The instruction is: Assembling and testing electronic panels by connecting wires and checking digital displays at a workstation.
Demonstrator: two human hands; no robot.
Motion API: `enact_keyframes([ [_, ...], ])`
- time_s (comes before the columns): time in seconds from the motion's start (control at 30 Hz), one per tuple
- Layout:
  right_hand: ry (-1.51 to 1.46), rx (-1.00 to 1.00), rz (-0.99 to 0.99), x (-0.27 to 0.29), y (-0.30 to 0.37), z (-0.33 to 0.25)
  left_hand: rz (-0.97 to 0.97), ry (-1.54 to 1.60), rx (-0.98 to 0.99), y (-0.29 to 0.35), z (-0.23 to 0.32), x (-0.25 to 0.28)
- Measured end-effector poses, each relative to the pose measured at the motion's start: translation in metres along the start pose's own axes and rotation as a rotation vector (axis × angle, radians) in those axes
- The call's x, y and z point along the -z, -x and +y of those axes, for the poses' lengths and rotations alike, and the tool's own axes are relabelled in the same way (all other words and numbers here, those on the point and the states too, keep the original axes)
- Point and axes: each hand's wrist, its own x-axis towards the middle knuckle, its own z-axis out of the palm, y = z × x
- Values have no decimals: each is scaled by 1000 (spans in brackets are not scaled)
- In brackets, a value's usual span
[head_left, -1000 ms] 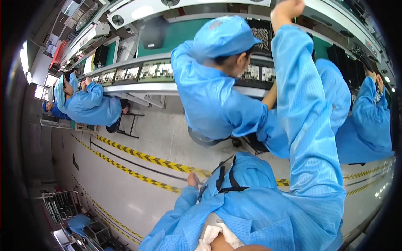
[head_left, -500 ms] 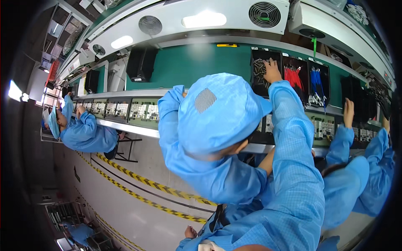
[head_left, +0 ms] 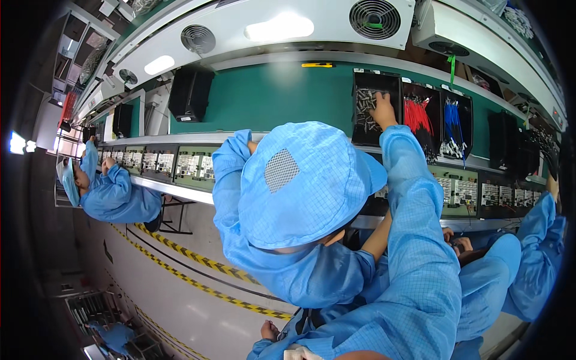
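Note:
My right hand (head_left: 383, 111) reaches over a co-worker's shoulder into a black bin (head_left: 393, 84). Its bent fingers are apart and touch the small metallic cylindrical parts (head_left: 365, 108) heaped there; no part shows clearly in its grasp. Just to the right stand a bin of red wires (head_left: 418, 114) and one of blue wires (head_left: 453, 120). Down at the lower edge, my left hand (head_left: 269, 330) hangs with curled fingers and nothing visible in them, away from the bench.
A co-worker in a blue cap (head_left: 306, 186) sits directly before me, between my body and the bench. Circuit boards (head_left: 195, 165) line the rail. A yellow cutter (head_left: 317, 65) lies on the green mat (head_left: 270, 99). Fan housings (head_left: 336, 27) hang above. Others work at both sides.
My right hand has moved nearer within the bin of metal parts, its fingers now more bent. The co-worker at right has drawn a hand back from the black bins.

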Motion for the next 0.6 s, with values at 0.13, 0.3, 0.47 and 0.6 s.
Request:
enact_keyframes([
  [0.13, -265, 97, 102, -1, -14, 8, 15, 17, -4, 2, -1, 1],
  [0.3, -613, -6, 178, 0, -21, -2, -1, 30, -4, 5, -3, 4],
  [0.47, -1316, -326, 80, 18, -19, -23, -11, 54, 2, 6, -1, 6],
  [0.6, -1504, -248, 75, 66, -16, -36, -250, -38, -12, 6, 19, -6],
])
